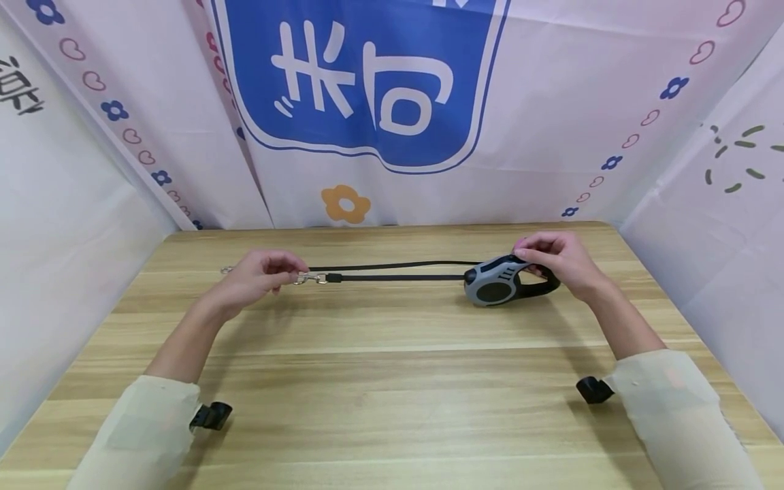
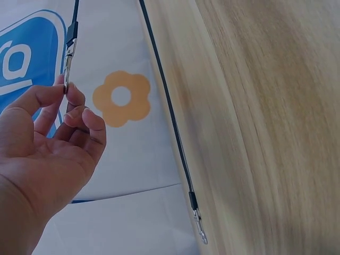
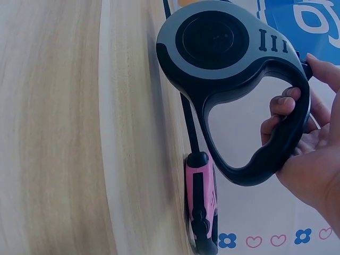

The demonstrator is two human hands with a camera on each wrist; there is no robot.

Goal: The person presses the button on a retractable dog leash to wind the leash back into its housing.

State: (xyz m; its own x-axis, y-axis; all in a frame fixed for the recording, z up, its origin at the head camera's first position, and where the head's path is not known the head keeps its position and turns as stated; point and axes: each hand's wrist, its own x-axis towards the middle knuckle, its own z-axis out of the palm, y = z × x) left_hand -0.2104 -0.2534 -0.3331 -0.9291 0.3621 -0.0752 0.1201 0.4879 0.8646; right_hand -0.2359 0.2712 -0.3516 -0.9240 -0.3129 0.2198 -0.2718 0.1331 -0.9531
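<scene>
A grey and black retractable dog leash (image 1: 490, 289) is in my right hand (image 1: 566, 264). In the right wrist view my fingers curl through its black handle (image 3: 255, 172), with the thumb at the button on top. Its black strap (image 1: 398, 278) runs out straight to the left. At that end my left hand (image 1: 251, 279) pinches the silver metal clip (image 2: 69, 61) between thumb and fingers. Behind it a second retractable leash, pink and black (image 3: 201, 196), rests on the table, mostly hidden in the head view by the grey one and my right hand.
The pink leash's black strap (image 1: 392, 265) stretches along the back of the wooden table (image 1: 380, 408), ending in another metal clip (image 2: 200, 228) beyond my left hand. A white printed cloth (image 1: 539, 136) hangs behind the table's rear edge.
</scene>
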